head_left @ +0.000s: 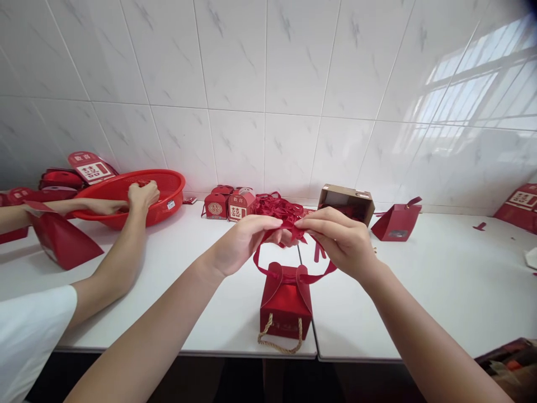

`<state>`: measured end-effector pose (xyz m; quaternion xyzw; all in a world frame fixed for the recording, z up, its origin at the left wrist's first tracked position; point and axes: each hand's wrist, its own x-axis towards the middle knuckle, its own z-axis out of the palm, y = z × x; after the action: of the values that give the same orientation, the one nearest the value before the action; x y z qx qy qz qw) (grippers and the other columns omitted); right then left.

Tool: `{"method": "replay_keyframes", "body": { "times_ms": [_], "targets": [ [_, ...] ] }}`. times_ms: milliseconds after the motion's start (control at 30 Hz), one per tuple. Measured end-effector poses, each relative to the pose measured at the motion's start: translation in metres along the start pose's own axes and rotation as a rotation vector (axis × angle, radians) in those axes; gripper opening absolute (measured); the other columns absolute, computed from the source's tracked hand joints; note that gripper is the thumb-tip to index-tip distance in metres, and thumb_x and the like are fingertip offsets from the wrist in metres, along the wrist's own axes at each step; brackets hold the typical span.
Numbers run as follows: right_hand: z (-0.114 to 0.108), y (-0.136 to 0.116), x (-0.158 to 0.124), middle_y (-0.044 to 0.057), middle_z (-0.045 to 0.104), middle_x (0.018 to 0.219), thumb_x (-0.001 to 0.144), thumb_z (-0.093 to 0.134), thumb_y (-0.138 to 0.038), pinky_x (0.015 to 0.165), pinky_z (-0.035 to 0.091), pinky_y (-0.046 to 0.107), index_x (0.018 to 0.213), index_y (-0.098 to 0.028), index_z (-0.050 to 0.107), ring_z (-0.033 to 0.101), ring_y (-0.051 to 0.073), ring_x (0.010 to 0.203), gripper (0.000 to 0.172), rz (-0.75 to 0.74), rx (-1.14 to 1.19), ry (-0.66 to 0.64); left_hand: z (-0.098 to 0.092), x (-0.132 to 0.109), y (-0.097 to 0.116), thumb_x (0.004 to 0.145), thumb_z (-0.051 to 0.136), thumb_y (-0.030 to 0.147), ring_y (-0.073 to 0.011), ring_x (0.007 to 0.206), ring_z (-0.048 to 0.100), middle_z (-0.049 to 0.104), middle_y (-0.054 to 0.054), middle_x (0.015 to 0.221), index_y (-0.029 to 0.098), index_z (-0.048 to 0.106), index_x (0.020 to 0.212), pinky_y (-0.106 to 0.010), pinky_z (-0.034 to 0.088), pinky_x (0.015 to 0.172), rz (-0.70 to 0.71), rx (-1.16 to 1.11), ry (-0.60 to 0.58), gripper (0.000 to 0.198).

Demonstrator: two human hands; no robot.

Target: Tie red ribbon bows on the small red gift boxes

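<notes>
Before me a small red gift box (286, 302) stands on the white table, a twisted rope handle (280, 346) hanging down its near side. A red ribbon (263, 263) runs through the top flaps of the box and rises in a loop on both sides. My left hand (247, 238) pinches the ribbon above the box. My right hand (346, 238) pinches it from the other side, fingertips close to the left ones. Where the ribbon's ends meet between my fingers is partly hidden.
Behind my hands lie a heap of red ribbons (279, 206), small red boxes (242, 205) and an open cardboard box (364, 204). A red box with a clear window (397, 224) stands right. At left, another person's hands (142, 196) reach into a red plastic basket (178, 193).
</notes>
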<state>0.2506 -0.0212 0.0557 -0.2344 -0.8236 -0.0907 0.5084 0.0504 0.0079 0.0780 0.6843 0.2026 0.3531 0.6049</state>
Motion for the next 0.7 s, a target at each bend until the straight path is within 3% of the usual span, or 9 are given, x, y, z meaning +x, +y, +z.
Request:
{"method": "replay_keyframes", "body": {
  "times_ms": [133, 200, 267, 367, 467, 567, 700],
  "targets": [
    [0.000, 0.002, -0.004, 0.006, 0.068, 0.095, 0.087, 0.044, -0.006, 0.076, 0.052, 0.035, 0.110, -0.024, 0.061, 0.061, 0.018, 0.092, 0.034, -0.146, -0.162, -0.024, 0.001, -0.002, 0.001, 0.087, 0.043, 0.031, -0.0205, 0.083, 0.062, 0.067, -0.007, 0.075, 0.014, 0.066, 0.065, -0.036, 0.046, 0.084, 0.050, 0.059, -0.004, 0.036],
    [0.001, -0.001, -0.006, 0.006, 0.068, 0.098, 0.086, 0.046, -0.007, 0.077, 0.052, 0.036, 0.112, -0.024, 0.060, 0.061, 0.019, 0.093, 0.034, -0.134, -0.178, -0.018, 0.003, -0.006, 0.002, 0.087, 0.044, 0.034, -0.0203, 0.083, 0.062, 0.069, -0.007, 0.079, 0.014, 0.069, 0.074, -0.036, 0.047, 0.083, 0.078, 0.212, -0.008, 0.035],
    [0.002, -0.005, -0.010, 0.007, 0.066, 0.103, 0.085, 0.049, -0.007, 0.078, 0.052, 0.035, 0.112, -0.023, 0.060, 0.061, 0.019, 0.095, 0.033, -0.069, -0.170, 0.033, 0.006, -0.012, 0.001, 0.087, 0.047, 0.036, -0.0202, 0.084, 0.063, 0.070, -0.006, 0.082, 0.016, 0.070, 0.077, -0.035, 0.047, 0.081, 0.134, 0.442, 0.061, 0.032],
    [-0.002, -0.014, -0.022, 0.008, 0.066, 0.100, 0.083, 0.052, -0.008, 0.073, 0.052, 0.031, 0.107, -0.021, 0.063, 0.062, 0.018, 0.090, 0.029, 0.104, -0.172, 0.177, 0.005, -0.024, -0.006, 0.084, 0.054, 0.036, -0.0207, 0.090, 0.063, 0.072, -0.003, 0.086, 0.021, 0.071, 0.077, -0.037, 0.041, 0.090, 0.322, 0.889, 0.355, 0.024],
    [-0.014, -0.022, -0.046, 0.005, 0.067, 0.089, 0.083, 0.054, -0.012, 0.067, 0.050, 0.028, 0.094, -0.020, 0.066, 0.062, 0.017, 0.079, 0.018, 0.315, -0.235, 0.309, -0.009, -0.043, -0.018, 0.082, 0.056, 0.032, -0.0192, 0.085, 0.064, 0.072, 0.000, 0.081, 0.022, 0.069, 0.073, -0.038, 0.036, 0.094, 0.437, 1.198, 0.642, 0.019],
    [-0.033, -0.025, -0.086, 0.003, 0.066, 0.080, 0.084, 0.055, -0.023, 0.064, 0.046, 0.027, 0.083, -0.020, 0.065, 0.060, 0.016, 0.072, 0.010, 0.580, -0.341, 0.345, -0.036, -0.070, -0.037, 0.082, 0.054, 0.033, -0.0183, 0.078, 0.064, 0.071, -0.001, 0.078, 0.020, 0.067, 0.071, -0.033, 0.041, 0.084, 0.358, 1.314, 0.755, 0.021],
    [-0.052, -0.019, -0.153, 0.002, 0.063, 0.069, 0.082, 0.053, -0.040, 0.053, 0.042, 0.026, 0.073, -0.020, 0.062, 0.055, 0.015, 0.059, 0.025, 0.939, -0.494, 0.232, -0.076, -0.113, -0.073, 0.079, 0.052, 0.041, -0.0212, 0.076, 0.064, 0.071, -0.002, 0.077, 0.021, 0.068, 0.071, -0.031, 0.043, 0.074, 0.054, 1.377, 0.780, 0.026]
  ]
}}
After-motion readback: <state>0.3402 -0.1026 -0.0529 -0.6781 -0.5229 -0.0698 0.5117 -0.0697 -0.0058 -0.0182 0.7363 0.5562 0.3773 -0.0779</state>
